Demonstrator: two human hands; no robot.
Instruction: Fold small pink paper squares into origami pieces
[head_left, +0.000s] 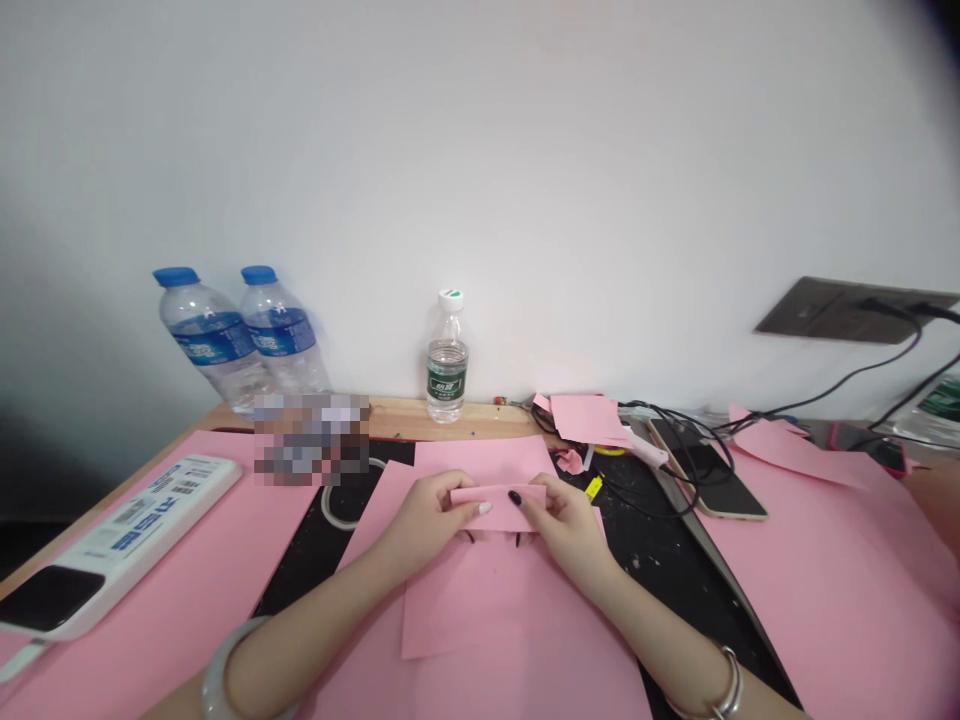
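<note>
Both hands hold a small folded strip of pink paper in front of me, above larger pink sheets. My left hand pinches its left end, with the thumb on the near face and other fingers behind. At the right end, my right hand grips it the same way, its dark-nailed thumb pressed on the paper. Some fingertips show below the strip's lower edge. The strip is level, its folded edge uppermost.
Water bottles stand along the wall. A white device lies left on pink paper. To the right are black cables, a phone, paper scraps and more pink sheets. A pale ring lies on the black mat.
</note>
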